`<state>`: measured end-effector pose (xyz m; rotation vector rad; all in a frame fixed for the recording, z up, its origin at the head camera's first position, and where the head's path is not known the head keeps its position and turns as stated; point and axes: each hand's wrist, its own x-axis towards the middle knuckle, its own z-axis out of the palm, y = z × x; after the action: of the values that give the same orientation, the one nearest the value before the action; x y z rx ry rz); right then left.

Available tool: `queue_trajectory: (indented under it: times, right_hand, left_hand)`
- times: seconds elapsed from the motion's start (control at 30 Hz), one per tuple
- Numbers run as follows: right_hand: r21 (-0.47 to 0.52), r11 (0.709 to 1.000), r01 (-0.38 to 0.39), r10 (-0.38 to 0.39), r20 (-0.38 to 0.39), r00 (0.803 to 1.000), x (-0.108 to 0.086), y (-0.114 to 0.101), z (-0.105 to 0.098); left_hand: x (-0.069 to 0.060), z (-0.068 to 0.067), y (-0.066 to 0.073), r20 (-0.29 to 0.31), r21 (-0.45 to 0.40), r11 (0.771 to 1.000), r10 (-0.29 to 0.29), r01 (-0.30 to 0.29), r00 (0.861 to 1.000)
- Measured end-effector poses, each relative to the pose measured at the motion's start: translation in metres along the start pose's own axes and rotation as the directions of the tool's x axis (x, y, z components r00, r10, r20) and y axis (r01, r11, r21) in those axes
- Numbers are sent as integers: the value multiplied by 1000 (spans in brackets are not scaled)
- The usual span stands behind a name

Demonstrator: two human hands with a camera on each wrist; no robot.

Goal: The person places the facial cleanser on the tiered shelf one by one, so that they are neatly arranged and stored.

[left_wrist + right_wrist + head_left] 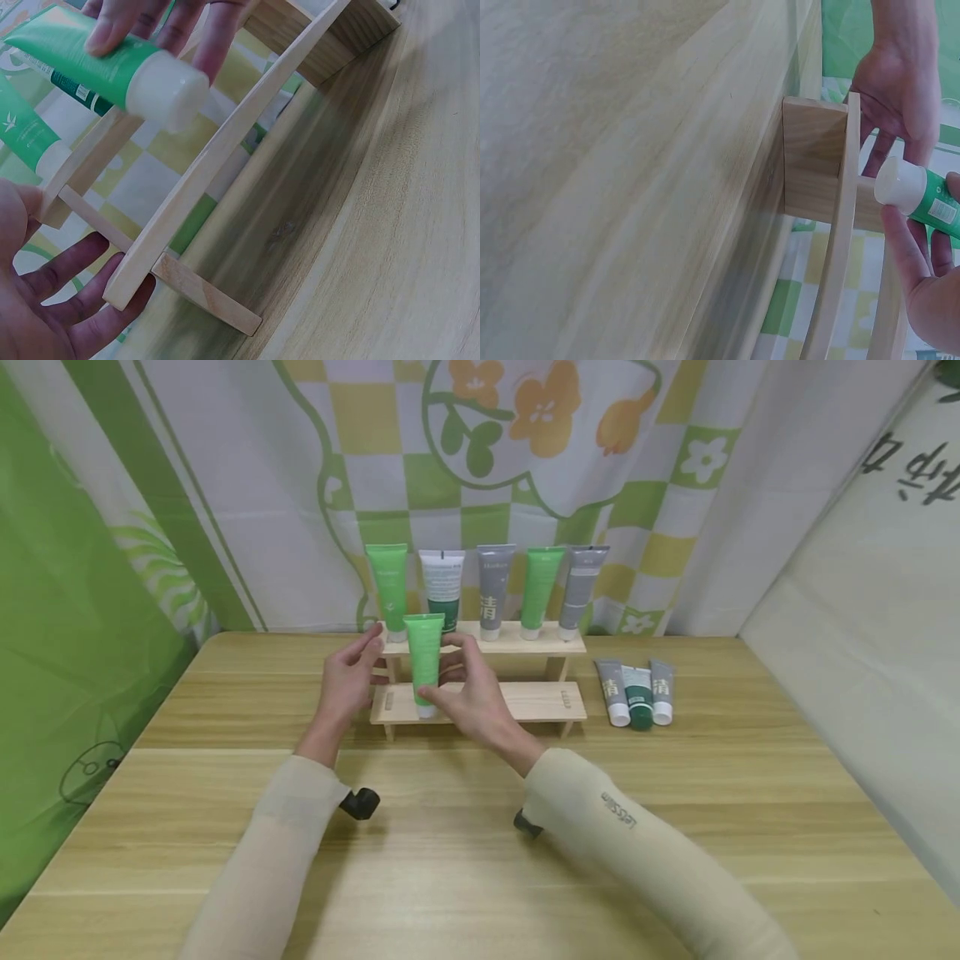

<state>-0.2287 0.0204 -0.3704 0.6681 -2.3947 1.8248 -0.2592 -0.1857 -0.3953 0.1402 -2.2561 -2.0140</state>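
My right hand (480, 700) pinches a green squeeze tube (425, 650) between thumb and fingers, its white cap pointing down at the left part of a two-tier wooden rack's (536, 700) lower shelf. In the left wrist view, the cap (169, 91) appears above that shelf's edge; whether it touches is unclear. At the rack's left end, my left hand (348, 677) has its fingers loosely extended against the wood. Along the upper shelf several tubes stand cap down: a green tube (387, 589), a white and dark green tube (442, 581), then grey and green ones.
To the right of the rack, two grey tubes (612, 692) lie on the wooden table (450, 877) with a white and dark green tube (638, 695) between them. A patterned curtain (375, 460) hangs close behind the rack. A white wall panel (862, 610) borders the right side.
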Motion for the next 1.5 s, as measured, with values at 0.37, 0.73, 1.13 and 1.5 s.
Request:
queue_trajectory:
  times: [0.37,0.73,1.13,1.5]
  right_hand:
    - [-36,999,29,-29,-8,1000,7,2,15]
    - [-50,997,59,-59,4,998,10,8,31]
    - [-74,996,45,-47,-16,999,11,9,34]
    - [-120,991,58,-60,-10,998,11,10,35]
  left_hand:
    - [0,3,1,17,12,1000,11,-11,1000]
    - [-1,-1,1,-12,-2,1000,-9,9,1000]
    - [-1,1,2,-11,-6,1000,1,-1,1000]
    - [-1,0,1,0,8,1000,0,0,1000]
